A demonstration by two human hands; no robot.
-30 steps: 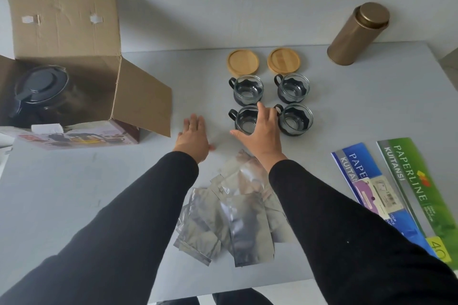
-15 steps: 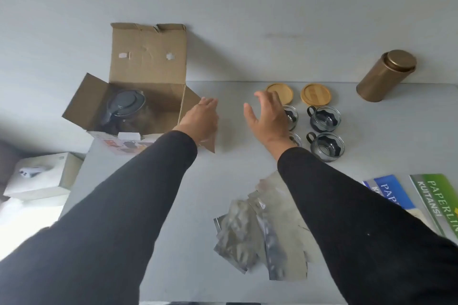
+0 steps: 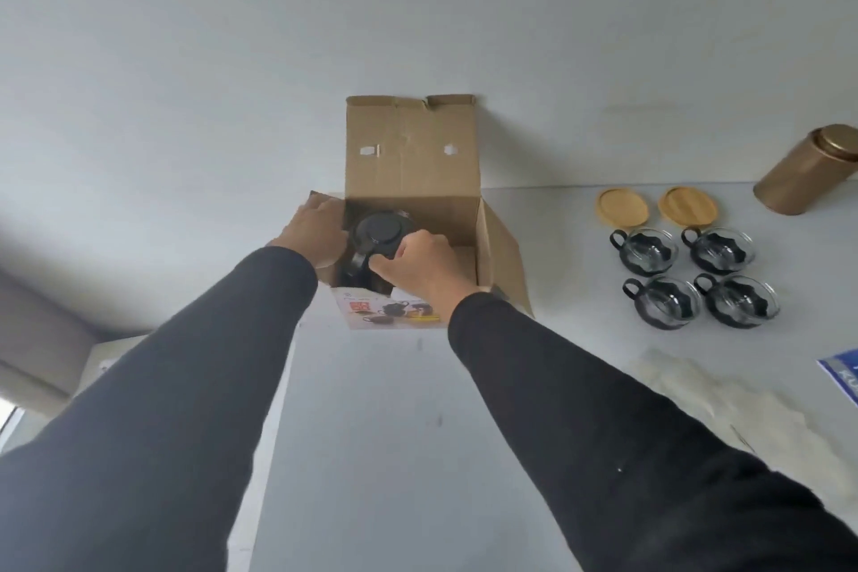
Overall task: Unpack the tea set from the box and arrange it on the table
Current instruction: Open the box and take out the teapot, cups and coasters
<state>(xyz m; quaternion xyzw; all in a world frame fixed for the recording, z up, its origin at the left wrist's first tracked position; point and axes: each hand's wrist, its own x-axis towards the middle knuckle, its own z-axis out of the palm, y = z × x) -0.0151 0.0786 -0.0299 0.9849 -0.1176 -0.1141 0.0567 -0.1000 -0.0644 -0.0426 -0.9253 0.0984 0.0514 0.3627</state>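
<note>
An open cardboard box [image 3: 411,163] stands at the table's far left, flaps up. Inside it sits a dark teapot [image 3: 381,231] with a black lid. My right hand [image 3: 420,265] reaches into the box and grips the teapot at its handle side. My left hand [image 3: 313,231] lies against the box's left flap, beside the pot. To the right, several glass cups [image 3: 696,276] with black handles stand in a square, with two wooden coasters [image 3: 622,205] behind them.
A gold canister [image 3: 808,170] stands at the far right by the wall. Crumpled wrapping [image 3: 724,404] lies at the right, a blue booklet [image 3: 842,374] at the frame's edge. The table's left edge runs just left of the box.
Both hands left the cups and the table middle and moved left to the box. My right hand has taken hold of the teapot; my left hand has reached the box's left flap.
</note>
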